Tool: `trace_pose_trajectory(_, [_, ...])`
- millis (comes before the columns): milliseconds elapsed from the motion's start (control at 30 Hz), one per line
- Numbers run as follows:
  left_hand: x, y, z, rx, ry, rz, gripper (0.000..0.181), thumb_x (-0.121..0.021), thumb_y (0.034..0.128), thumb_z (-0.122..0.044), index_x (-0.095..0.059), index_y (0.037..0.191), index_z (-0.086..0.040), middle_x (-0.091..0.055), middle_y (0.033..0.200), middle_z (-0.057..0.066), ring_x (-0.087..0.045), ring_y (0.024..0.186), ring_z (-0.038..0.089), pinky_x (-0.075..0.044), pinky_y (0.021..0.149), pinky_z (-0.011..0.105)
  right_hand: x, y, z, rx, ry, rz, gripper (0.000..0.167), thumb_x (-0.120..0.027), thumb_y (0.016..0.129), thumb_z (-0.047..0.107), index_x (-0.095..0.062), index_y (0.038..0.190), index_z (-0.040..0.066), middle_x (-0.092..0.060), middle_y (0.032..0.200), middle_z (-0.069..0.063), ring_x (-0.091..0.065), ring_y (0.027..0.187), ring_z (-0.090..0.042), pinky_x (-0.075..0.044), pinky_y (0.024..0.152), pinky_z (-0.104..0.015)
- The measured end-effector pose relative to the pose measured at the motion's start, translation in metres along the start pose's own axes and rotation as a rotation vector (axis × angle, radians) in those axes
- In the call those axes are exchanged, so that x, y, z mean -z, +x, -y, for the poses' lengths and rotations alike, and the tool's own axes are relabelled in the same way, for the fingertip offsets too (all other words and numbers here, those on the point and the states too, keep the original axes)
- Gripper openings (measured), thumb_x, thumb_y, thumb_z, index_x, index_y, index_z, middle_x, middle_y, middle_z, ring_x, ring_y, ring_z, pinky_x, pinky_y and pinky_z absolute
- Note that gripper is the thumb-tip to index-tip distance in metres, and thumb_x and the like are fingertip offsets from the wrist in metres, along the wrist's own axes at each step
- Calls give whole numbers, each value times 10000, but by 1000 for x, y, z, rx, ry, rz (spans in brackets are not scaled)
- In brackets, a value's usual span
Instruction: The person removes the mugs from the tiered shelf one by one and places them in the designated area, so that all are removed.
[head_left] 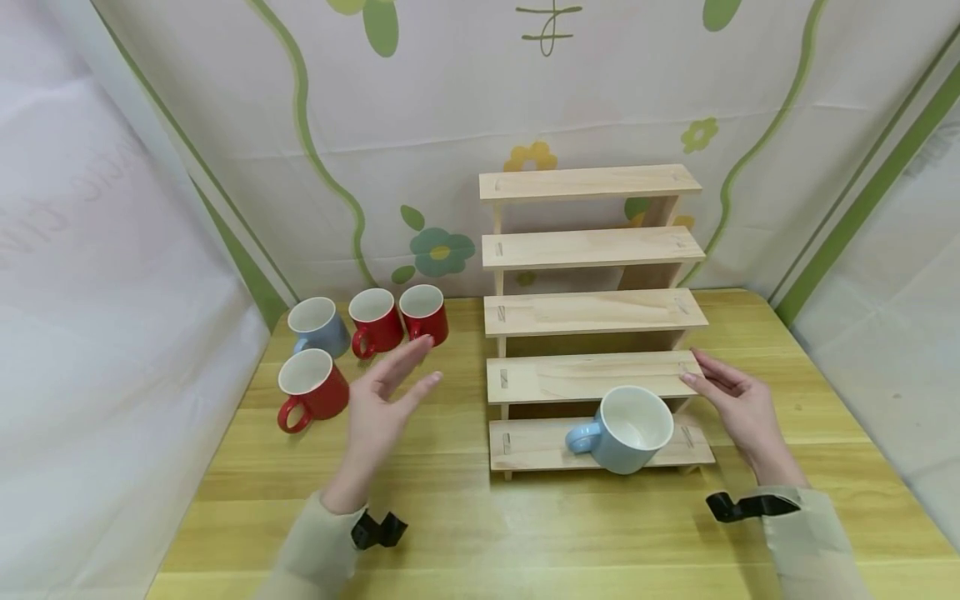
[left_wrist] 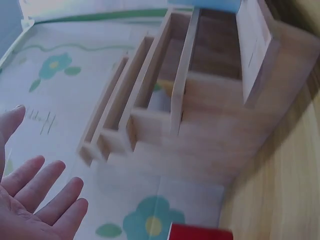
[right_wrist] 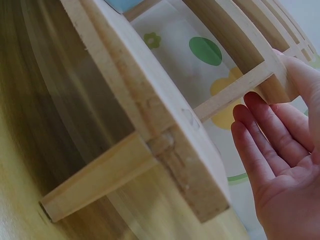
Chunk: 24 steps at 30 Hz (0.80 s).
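Note:
A five-step wooden display shelf (head_left: pixel 592 312) stands on the table. My right hand (head_left: pixel 742 412) holds the right end of its second-lowest board, thumb on top; in the right wrist view the fingers (right_wrist: pixel 270 155) extend below that board. On the lowest board sits an upright light blue mug (head_left: pixel 626 454), handle facing left. My left hand (head_left: pixel 378 412) hovers over the table left of the shelf, fingers extended and holding nothing. Closest to its fingertips is a red mug (head_left: pixel 426 321) at the back; in the left wrist view the palm (left_wrist: pixel 15 215) shows bare.
Left of the left hand stand more upright mugs: a blue mug (head_left: pixel 326 333), a red mug (head_left: pixel 382 329) and a front red mug (head_left: pixel 322 396). Printed white curtains (head_left: pixel 420 108) hang behind and beside the wooden table (head_left: pixel 525 533). The shelf's upper boards carry nothing.

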<state>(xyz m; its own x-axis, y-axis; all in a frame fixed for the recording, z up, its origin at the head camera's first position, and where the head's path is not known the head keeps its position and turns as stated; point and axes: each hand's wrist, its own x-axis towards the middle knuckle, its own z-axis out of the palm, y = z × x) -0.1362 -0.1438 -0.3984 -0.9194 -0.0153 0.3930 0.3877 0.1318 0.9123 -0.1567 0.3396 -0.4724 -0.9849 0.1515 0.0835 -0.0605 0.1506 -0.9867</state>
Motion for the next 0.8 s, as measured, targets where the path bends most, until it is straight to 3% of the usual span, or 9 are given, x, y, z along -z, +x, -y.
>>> trace_pose_trajectory(233, [-37, -2, -1, 25, -49, 140, 451, -821, 897, -181, -681, 1324, -141, -669, 1319, -9, -610, 1236, 167, -472, 1068, 369, 0, 1, -2, 8, 26, 0, 520, -774, 930, 115, -597, 1414, 48, -686, 1168, 161, -646, 1026, 27, -511, 839, -100])
trace_pose_trajectory(433, [-68, -9, 7, 23, -125, 282, 440, -808, 906, -162, -674, 1323, -114, -658, 1338, 40, -619, 1228, 243, -497, 1042, 384, 0, 0, 0, 13, 19, 1, 516, -771, 933, 116, -596, 1414, 45, -693, 1154, 162, -651, 1020, 27, -513, 835, -101])
trace_pose_trajectory(667, [-93, -22, 13, 81, -195, 441, 439, -803, 911, -156, -668, 1321, -77, -661, 1316, 117, -634, 1204, 264, -524, 1007, 415, 0, 0, 0, 3, -1, -3, 533, -773, 934, 128, -581, 1423, 34, -686, 1162, 179, -644, 1024, 35, -509, 836, -96])
trace_pose_trajectory(800, [-105, -28, 17, 114, -211, 485, 426, -810, 905, -161, -680, 1304, -88, -678, 1286, 96, -649, 1179, 218, -531, 993, 377, -1, 0, -1, 5, 22, -4, 530, -772, 932, 118, -584, 1420, 33, -681, 1178, 182, -642, 1033, 40, -505, 843, -94])
